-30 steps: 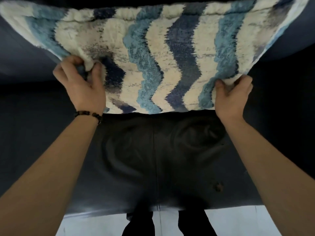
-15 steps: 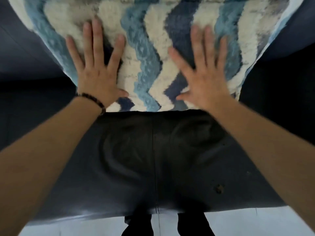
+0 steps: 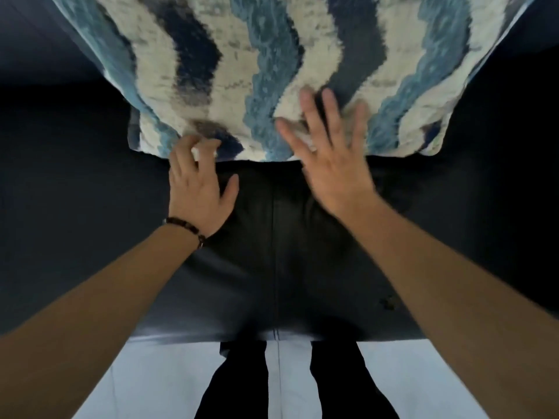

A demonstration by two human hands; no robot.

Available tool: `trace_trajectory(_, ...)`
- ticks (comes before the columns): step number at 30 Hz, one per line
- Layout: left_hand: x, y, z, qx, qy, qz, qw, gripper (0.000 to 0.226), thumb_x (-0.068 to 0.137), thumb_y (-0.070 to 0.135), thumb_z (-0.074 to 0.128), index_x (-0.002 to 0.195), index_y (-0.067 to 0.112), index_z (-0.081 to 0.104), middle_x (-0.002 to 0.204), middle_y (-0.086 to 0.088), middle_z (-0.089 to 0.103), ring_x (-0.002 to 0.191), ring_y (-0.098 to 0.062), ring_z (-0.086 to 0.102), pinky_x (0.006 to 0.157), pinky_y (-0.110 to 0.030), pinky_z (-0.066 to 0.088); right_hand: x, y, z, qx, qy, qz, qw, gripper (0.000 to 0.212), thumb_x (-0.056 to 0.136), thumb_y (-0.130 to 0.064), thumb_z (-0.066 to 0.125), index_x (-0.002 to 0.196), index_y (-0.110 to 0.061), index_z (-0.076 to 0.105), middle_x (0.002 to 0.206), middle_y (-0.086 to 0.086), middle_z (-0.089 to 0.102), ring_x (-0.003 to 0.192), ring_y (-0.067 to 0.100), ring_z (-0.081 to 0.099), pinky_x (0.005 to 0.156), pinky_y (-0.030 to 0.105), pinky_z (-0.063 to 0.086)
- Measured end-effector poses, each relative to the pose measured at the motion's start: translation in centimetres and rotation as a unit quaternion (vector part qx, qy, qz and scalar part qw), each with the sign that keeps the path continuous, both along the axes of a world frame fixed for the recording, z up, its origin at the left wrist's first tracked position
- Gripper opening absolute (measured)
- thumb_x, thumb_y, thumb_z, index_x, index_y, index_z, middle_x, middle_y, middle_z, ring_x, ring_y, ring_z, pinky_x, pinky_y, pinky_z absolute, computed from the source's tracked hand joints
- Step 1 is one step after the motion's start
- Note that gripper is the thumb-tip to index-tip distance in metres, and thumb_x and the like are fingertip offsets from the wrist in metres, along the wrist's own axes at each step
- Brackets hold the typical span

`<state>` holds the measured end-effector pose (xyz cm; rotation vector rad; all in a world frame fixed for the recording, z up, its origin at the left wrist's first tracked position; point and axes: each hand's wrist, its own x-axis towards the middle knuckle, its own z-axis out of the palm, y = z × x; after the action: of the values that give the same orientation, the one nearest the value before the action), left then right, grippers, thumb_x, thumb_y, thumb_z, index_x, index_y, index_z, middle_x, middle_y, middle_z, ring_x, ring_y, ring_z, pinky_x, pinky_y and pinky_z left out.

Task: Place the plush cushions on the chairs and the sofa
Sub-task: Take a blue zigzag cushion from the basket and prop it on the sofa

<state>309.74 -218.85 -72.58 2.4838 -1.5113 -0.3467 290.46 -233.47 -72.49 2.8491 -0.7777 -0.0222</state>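
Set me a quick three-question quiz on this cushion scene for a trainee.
1. True or false: the right hand is open, fingers spread over the striped plush cushion.
2. Which wrist wears the beaded bracelet? A left, B right.
3. What does the cushion's lower edge rest on?
Key: 1 true; 2 A; 3 the dark leather seat.

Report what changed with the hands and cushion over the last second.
Both hands let go of the cushion, pressed flat on it, then drew back: left hand curls fingers at its lower edge, right hand spread open. Cushion stays on the dark seat.
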Motion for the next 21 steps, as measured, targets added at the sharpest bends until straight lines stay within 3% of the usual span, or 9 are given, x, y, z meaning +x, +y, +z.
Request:
trace_trajectory(3, 1.4, -0.6, -2.4, 0.117, -0.041, -0.031, 0.992, 0.057, 0.096, 0.035, 0.057, 0.146, 0.012, 0.039, 0.151, -0.035, 0.031, 0.141, -0.051, 0.03, 0.114, -0.065, 0.026, -4.0, -3.6, -0.2, -0.005, 0.075, -0.013, 0.997, 0.101, 0.091, -0.009, 0.064, 0.161, -0.035, -0.004, 0.17, 0.011, -0.005, 0.155, 0.042, 0.006, 0.111, 0.08, 0.014)
trace_trajectory(5, 2.1, -0.9, -2.6, 0.119, -0.016, -0.032, 0.992, 0.052, 0.099, 0.031, 0.053, 0.146, 0.014, 0.041, 0.155, -0.031, 0.028, 0.144, -0.047, 0.028, 0.115, -0.061, 0.028, -6.8, -3.9, 0.3, 0.03, 0.113, -0.101, 0.988, 0.11, 0.089, -0.011, 0.068, 0.159, -0.038, -0.012, 0.169, 0.011, -0.016, 0.154, 0.045, -0.003, 0.111, 0.081, 0.014)
trace_trajectory(7, 2.0, -0.8, -1.8, 0.04, 0.045, 0.021, 0.998, 0.039, 0.099, 0.022, 0.051, 0.135, 0.007, 0.051, 0.147, -0.024, 0.04, 0.13, -0.042, 0.047, 0.101, -0.052, 0.046, -8.1, -2.2, 0.7, 0.119, 0.05, -0.179, 0.975, 0.096, 0.093, -0.017, 0.064, 0.161, -0.036, -0.002, 0.168, 0.02, -0.01, 0.152, 0.052, -0.003, 0.114, 0.076, 0.015)
trace_trajectory(9, 2.0, -0.6, -0.6, -0.044, 0.096, 0.127, 0.986, 0.033, 0.099, 0.015, 0.05, 0.127, -0.001, 0.054, 0.133, -0.023, 0.049, 0.111, -0.035, 0.056, 0.088, -0.044, 0.05, -7.9, -0.1, 0.8, 0.191, -0.11, -0.221, 0.95, 0.068, 0.101, -0.021, 0.055, 0.159, -0.023, 0.021, 0.165, 0.031, 0.0, 0.152, 0.052, 0.003, 0.121, 0.059, 0.024)
trace_trajectory(12, 3.0, -2.8, 0.7, -0.099, 0.152, 0.304, 0.935, 0.047, 0.099, 0.019, 0.055, 0.14, -0.001, 0.042, 0.139, -0.023, 0.046, 0.118, -0.031, 0.054, 0.097, -0.034, 0.045, -6.0, -0.4, 1.0, 0.195, -0.328, -0.385, 0.84, 0.061, 0.103, -0.02, 0.053, 0.155, -0.002, 0.027, 0.162, 0.031, 0.008, 0.152, 0.04, 0.021, 0.121, 0.026, 0.03)
trace_trajectory(15, 5.0, -5.2, 0.7, -0.034, 0.149, 0.376, 0.914, 0.044, 0.1, 0.03, 0.053, 0.134, 0.002, 0.053, 0.136, -0.018, 0.059, 0.124, -0.03, 0.057, 0.1, -0.032, 0.041, -5.0, -3.8, 0.4, 0.286, -0.349, -0.565, 0.691, 0.07, 0.1, -0.03, 0.06, 0.155, -0.002, 0.027, 0.158, 0.018, 0.029, 0.141, 0.027, 0.04, 0.104, 0.01, 0.028)
trace_trajectory(16, 5.5, -5.3, 0.6, -0.045, 0.148, 0.372, 0.915, 0.041, 0.099, 0.031, 0.052, 0.126, 0.001, 0.058, 0.128, -0.018, 0.064, 0.118, -0.03, 0.062, 0.098, -0.034, 0.045, -5.0, -4.7, 0.1, 0.306, -0.329, -0.579, 0.68, 0.061, 0.101, -0.032, 0.059, 0.149, 0.0, 0.039, 0.15, 0.016, 0.041, 0.132, 0.024, 0.048, 0.097, 0.006, 0.032)
trace_trajectory(18, 5.7, -4.6, 0.8, -0.129, 0.182, 0.358, 0.907, 0.024, 0.096, 0.026, 0.055, 0.105, 0.004, 0.062, 0.103, -0.016, 0.07, 0.087, -0.022, 0.073, 0.082, -0.036, 0.059, -5.5, -5.6, -0.1, 0.28, -0.35, -0.542, 0.711, 0.038, 0.101, -0.026, 0.057, 0.124, 0.004, 0.057, 0.125, 0.012, 0.058, 0.107, 0.016, 0.055, 0.081, -0.001, 0.037)
trace_trajectory(21, 6.1, -2.2, 0.9, -0.195, 0.227, 0.364, 0.882, 0.018, 0.1, 0.018, 0.054, 0.083, 0.023, 0.05, 0.077, 0.001, 0.06, 0.056, -0.006, 0.064, 0.062, -0.031, 0.062, -5.9, -5.6, -0.5, 0.296, -0.412, -0.496, 0.705, 0.021, 0.101, -0.021, 0.056, 0.108, -0.001, 0.059, 0.104, 0.007, 0.061, 0.094, 0.01, 0.056, 0.077, 0.003, 0.04)
